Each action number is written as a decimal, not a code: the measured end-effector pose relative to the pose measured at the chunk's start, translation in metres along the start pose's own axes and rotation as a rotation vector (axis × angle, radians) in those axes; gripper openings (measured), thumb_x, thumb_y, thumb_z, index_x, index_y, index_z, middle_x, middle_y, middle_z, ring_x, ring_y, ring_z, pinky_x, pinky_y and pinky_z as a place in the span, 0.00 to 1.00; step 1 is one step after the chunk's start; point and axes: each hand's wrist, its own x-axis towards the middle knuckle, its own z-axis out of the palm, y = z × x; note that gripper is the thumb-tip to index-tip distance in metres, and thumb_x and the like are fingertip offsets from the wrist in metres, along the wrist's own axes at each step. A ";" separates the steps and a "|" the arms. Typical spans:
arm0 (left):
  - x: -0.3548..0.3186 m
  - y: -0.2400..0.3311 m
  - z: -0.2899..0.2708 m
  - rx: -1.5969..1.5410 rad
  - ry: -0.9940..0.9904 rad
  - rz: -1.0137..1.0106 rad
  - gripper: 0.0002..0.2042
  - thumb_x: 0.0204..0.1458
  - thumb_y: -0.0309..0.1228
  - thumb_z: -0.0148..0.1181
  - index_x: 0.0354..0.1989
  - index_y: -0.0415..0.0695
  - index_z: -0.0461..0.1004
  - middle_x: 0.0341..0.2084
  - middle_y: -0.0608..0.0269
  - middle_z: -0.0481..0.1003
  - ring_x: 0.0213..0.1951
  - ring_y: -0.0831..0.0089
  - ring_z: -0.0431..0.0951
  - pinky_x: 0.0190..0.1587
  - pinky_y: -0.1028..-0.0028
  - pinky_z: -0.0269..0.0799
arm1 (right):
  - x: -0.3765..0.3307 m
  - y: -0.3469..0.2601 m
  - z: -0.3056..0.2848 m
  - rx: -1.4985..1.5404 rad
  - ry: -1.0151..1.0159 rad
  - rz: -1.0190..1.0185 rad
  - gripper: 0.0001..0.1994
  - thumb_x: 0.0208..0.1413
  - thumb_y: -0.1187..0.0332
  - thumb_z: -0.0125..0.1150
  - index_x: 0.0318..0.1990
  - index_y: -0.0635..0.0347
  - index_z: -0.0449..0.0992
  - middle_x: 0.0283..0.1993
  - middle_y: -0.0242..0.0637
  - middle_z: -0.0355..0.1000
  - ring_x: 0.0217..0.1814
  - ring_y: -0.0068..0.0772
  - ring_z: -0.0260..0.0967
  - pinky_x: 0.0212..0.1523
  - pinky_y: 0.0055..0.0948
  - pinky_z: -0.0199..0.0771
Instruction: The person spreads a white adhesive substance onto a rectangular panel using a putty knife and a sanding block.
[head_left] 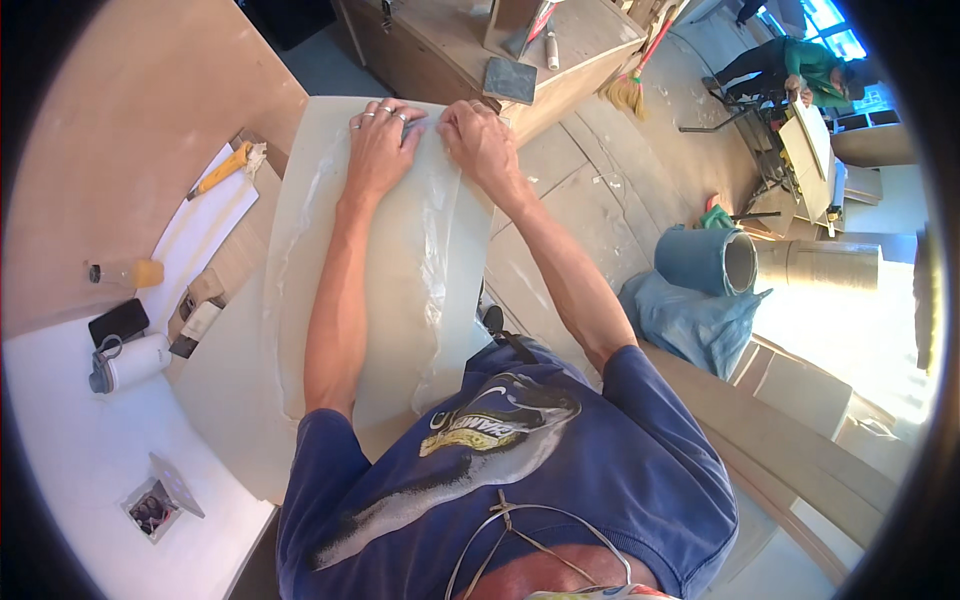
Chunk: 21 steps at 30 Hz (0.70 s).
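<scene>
A long pale panel (385, 300) lies in front of me, with crinkled clear plastic film (432, 270) along its surface. Near the far edge, my left hand (385, 145) presses on the panel, its ringed fingers slightly apart. Beside it on the right, my right hand (480, 145) has its fingers bunched in a pinch at the film's upper end. What lies between those fingertips is hidden. A narrow strip of panel separates the two hands.
Left are a yellow utility knife (220, 172), a black phone (118, 322) and a white bottle (140, 362). A wooden cabinet (570, 75) carries a grey block (510, 80). A blue bucket (700, 260) and a broom (628, 92) stand right; another person (815, 70) works beyond.
</scene>
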 end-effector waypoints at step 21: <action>-0.003 -0.001 -0.010 -0.232 -0.088 -0.026 0.09 0.54 0.31 0.68 0.40 0.42 0.83 0.32 0.63 0.77 0.35 0.70 0.75 0.45 0.71 0.73 | -0.204 -0.071 -0.113 0.306 -0.200 0.051 0.14 0.55 0.74 0.67 0.50 0.57 0.81 0.49 0.45 0.78 0.52 0.51 0.76 0.53 0.44 0.77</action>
